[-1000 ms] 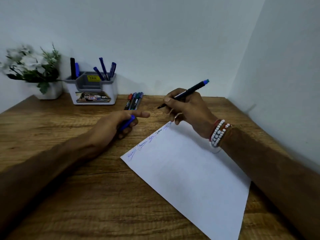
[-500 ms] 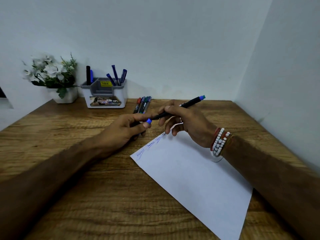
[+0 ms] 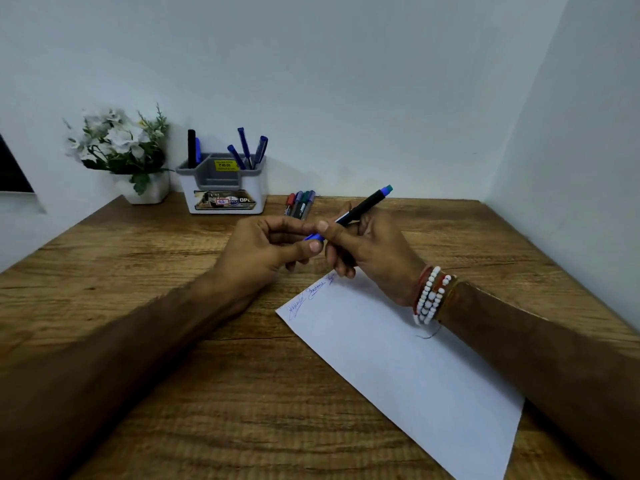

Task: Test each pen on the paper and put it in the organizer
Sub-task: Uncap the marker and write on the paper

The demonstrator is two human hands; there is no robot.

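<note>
My right hand (image 3: 367, 251) grips a black pen (image 3: 363, 206) with a blue end, tilted up to the right. My left hand (image 3: 266, 254) pinches the blue cap (image 3: 313, 236), which sits at the pen's tip between both hands. Both hands hover just above the top corner of the white paper (image 3: 408, 368), which carries blue scribbles along its upper edge. The white and grey organizer (image 3: 225, 188) stands at the back against the wall with several pens upright in it. Several loose pens (image 3: 300, 203) lie on the table just right of the organizer.
A white pot of artificial flowers (image 3: 121, 150) stands left of the organizer. The wooden table (image 3: 138, 306) is boxed in by a wall behind and another on the right. A dark object (image 3: 10, 168) shows at the left edge.
My left hand has brought the blue cap up to the pen's tip, and both hands have met. The right hand has lowered the pen slightly.
</note>
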